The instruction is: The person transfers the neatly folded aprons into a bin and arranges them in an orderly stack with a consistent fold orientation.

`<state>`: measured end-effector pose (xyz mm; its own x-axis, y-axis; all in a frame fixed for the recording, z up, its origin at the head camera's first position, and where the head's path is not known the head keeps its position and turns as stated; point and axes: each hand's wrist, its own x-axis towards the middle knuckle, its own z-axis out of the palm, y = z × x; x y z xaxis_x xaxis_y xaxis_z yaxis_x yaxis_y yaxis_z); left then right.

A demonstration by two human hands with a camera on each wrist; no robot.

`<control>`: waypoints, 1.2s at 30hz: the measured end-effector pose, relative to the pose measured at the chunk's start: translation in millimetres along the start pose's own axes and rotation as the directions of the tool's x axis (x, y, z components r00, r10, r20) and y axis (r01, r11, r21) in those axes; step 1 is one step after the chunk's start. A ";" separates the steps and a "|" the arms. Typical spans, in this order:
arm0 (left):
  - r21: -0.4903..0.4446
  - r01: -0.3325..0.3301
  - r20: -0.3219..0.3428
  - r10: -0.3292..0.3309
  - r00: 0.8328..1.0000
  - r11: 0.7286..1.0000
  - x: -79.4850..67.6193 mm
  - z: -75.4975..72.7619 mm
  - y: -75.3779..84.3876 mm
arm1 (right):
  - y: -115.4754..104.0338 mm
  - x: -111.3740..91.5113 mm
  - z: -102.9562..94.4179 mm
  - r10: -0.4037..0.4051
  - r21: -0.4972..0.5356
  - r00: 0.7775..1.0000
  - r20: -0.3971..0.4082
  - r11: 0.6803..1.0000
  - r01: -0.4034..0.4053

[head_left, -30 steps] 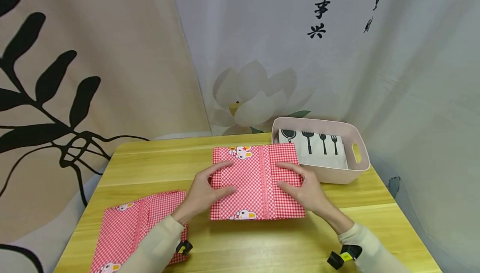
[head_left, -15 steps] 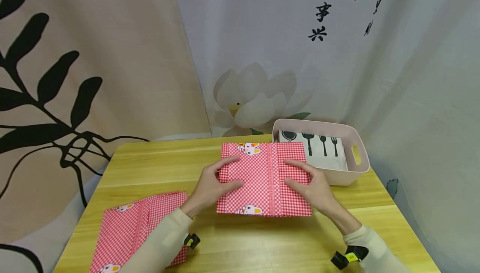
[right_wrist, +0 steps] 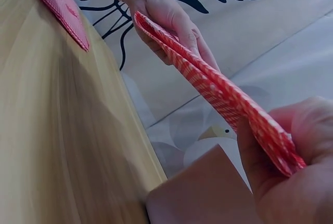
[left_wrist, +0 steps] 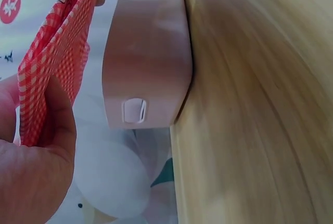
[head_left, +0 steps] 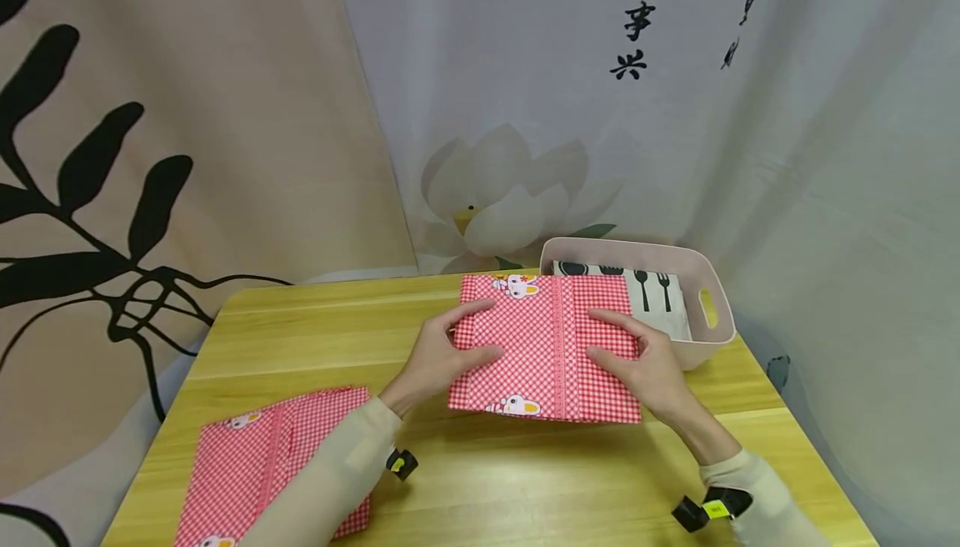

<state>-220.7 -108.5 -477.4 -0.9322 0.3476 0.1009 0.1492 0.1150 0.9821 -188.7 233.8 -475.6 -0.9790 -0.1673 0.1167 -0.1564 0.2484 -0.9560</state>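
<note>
A folded red-and-white checked cloth [head_left: 525, 338] with rabbit prints is held up over the table in the head view, its far right corner overlapping the basket. My left hand [head_left: 442, 355] pinches its left edge, thumb on top and fingers folded underneath. At the opposite edge, my right hand [head_left: 652, 363] grips it the same way. Both wrist views show the folded layers edge-on, well above the wood. Inside the pale pink basket [head_left: 697, 347] lies a white cloth [head_left: 675, 313] printed with dark cutlery, partly hidden behind the checked one.
A second checked cloth [head_left: 247, 464] lies folded at the table's left front, partly covered by my left sleeve. The basket stands at the back right corner of the wooden table [head_left: 510, 497]. Printed curtains [head_left: 525, 72] hang behind.
Both hands have carried the checked cloth right and away from me, so it hides more of the basket and the white cloth. The second checked cloth stays put.
</note>
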 end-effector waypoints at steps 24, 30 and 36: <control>0.091 -0.012 -0.017 0.014 1.000 0.996 41.3 19.4 13.1 | -0.2 13.0 -32.2 -0.012 0.021 0.999 -0.040 1.000 0.013; 0.071 0.012 -0.010 -0.011 1.000 0.997 50.0 24.7 14.4 | -1.5 17.9 -42.0 0.031 0.058 0.999 -0.027 0.998 -0.029; 0.092 0.006 -0.013 -0.005 1.000 0.996 58.4 28.4 16.2 | -1.6 22.4 -50.6 0.049 -0.002 0.999 -0.022 0.999 -0.049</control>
<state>-263.3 -59.9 -460.1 -0.9369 0.3354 0.0983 0.1735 0.2020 0.9639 -217.0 277.9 -457.8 -0.9882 -0.1335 0.0757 -0.1084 0.2584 -0.9599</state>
